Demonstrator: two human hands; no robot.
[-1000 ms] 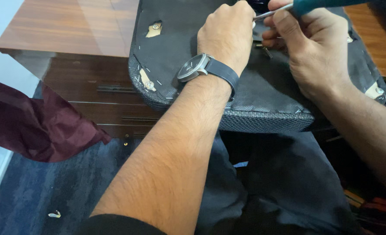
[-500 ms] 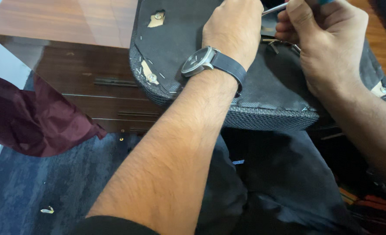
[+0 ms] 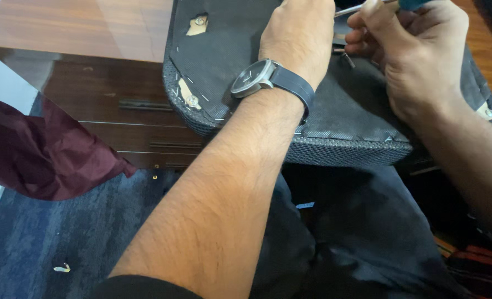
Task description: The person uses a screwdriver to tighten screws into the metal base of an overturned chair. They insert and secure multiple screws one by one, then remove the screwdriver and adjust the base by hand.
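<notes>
Top centre: left hand (image 3: 298,39) presses the seat (image 3: 346,119) flat; right hand (image 3: 418,55) fingers grip the screwdriver (image 3: 362,8). Keep it square.

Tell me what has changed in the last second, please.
Little: both hands sit slightly higher in view. The left hand still presses on the upturned black fabric seat cushion; the right hand still grips the teal-handled screwdriver. The maroon cloth lies unmoved.

Wooden desk (image 3: 80,27), maroon cloth (image 3: 46,152), blue carpet (image 3: 63,232), floor scrap (image 3: 62,268)
</notes>
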